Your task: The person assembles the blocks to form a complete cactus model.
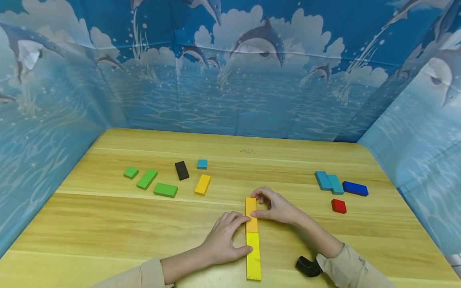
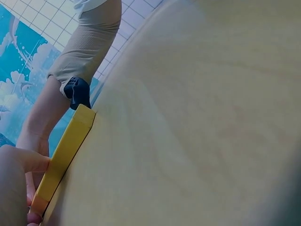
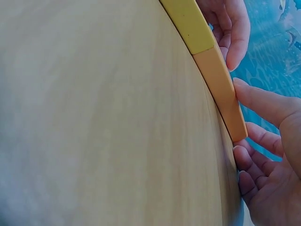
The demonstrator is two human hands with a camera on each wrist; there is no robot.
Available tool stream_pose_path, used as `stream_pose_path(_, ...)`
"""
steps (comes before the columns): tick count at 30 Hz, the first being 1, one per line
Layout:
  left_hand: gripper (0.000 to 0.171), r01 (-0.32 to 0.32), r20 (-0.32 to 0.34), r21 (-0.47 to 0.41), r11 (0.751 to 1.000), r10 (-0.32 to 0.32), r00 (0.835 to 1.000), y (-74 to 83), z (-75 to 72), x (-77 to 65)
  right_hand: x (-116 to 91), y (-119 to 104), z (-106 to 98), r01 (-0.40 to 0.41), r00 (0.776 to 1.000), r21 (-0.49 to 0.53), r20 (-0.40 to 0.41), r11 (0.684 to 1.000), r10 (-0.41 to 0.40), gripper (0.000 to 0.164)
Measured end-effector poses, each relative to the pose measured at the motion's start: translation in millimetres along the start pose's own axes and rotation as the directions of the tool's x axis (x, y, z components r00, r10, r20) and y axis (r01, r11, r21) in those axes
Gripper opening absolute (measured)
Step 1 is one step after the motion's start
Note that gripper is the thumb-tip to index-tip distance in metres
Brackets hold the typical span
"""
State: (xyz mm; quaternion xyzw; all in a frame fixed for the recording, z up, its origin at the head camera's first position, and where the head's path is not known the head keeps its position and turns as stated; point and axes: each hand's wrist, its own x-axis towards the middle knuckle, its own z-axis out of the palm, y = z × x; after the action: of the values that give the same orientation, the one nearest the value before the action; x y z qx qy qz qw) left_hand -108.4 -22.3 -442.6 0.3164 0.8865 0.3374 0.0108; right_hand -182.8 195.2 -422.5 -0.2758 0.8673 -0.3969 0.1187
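The left sleeve (image 1: 140,276) is lying behind the left grip (image 1: 221,242), which is resting apart against the yellow block (image 1: 253,263) and orange block (image 1: 251,206); opposite, the right grip (image 1: 280,207) is pinching the latter. Gentle, even pressing should be aligning them.

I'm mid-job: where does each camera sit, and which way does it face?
Head: worn on the head, facing forward and down over the table; left hand, right hand and both forearms show.
Left wrist: on that wrist, looking past the yellow block toward the right sleeve; part of the left hand shows.
Right wrist: on that wrist, facing the orange block; both hands show.
Shared: both wrist views show the two blocks end to end.
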Motion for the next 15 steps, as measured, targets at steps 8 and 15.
stream_pose_path(8, 0.060, -0.001, -0.010, 0.003, 1.000, 0.001, 1.000, -2.8, 0.5, 2.9, -0.6, 1.2, -1.7, -0.007, 1.000, 0.024, 0.023, 1.000, 0.006, 0.042)
stream_pose_path(15, 0.061, -0.026, -0.022, 0.010, 1.000, 0.026, 0.999, -6.3, -0.2, 6.4, -1.4, 4.1, -1.6, -0.016, 0.999, 0.048, 0.040, 0.999, 0.014, 0.040)
